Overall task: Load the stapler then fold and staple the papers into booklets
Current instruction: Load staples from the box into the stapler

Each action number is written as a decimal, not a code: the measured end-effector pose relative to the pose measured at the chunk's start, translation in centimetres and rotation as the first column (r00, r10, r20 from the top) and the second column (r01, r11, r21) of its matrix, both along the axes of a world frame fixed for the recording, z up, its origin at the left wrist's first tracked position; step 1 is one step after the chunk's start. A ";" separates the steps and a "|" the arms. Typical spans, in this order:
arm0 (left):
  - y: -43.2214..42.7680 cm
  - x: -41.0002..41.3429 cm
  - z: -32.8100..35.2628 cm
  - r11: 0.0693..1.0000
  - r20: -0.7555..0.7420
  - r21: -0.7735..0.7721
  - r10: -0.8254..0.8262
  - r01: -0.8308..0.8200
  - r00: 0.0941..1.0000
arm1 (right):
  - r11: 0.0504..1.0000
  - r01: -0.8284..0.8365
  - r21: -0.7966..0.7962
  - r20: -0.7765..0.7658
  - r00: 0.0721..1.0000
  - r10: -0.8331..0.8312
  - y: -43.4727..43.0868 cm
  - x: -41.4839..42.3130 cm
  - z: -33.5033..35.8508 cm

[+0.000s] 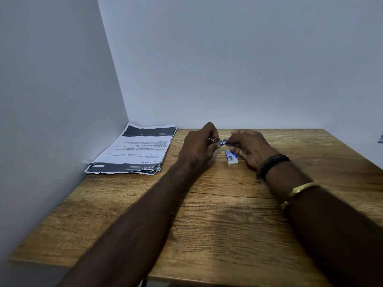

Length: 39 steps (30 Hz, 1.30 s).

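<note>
Both hands meet above the far middle of the wooden table (217, 214). My left hand (198, 149) and my right hand (247, 147) together pinch a small, dark metallic stapler (222, 142) held level between them; a thin metal part sticks out by the left fingers. Whether it holds staples I cannot tell. Just below the right hand's fingers a small blue and white staple box (231, 158) lies on the table. A stack of printed papers (136, 151) with dark header bands lies at the far left, against the wall.
Grey walls close the table at the back and on the left. My right wrist wears a black band (271, 164) and a gold bangle (300, 189). A small dark object (381, 139) shows at the right edge of the view.
</note>
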<state>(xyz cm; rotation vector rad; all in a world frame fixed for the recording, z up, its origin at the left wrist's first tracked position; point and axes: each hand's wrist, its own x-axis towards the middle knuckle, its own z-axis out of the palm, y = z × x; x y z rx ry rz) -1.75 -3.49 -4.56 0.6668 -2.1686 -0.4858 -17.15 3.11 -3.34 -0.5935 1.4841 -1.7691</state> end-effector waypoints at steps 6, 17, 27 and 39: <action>0.3 0.0 -0.2 1.000 0.012 -0.020 0.008 -0.008 1.000 | 0.999 -0.001 0.045 -0.062 0.998 0.004 -0.3 0.3 -0.1; 0.5 -0.2 -0.2 0.999 0.049 -0.003 0.050 -0.050 0.998 | 0.996 0.025 0.085 -0.071 0.997 -0.019 -0.2 0.5 0.3; 0.7 -0.3 -0.1 0.993 0.055 0.027 0.115 -0.117 0.992 | 0.945 0.302 0.130 -0.528 0.827 -0.192 -0.1 0.8 -0.2; 1.3 -0.6 0.1 0.991 0.108 -0.018 0.134 -0.133 0.985 | 0.876 0.428 0.223 -0.878 0.479 -0.010 0.2 2.8 0.8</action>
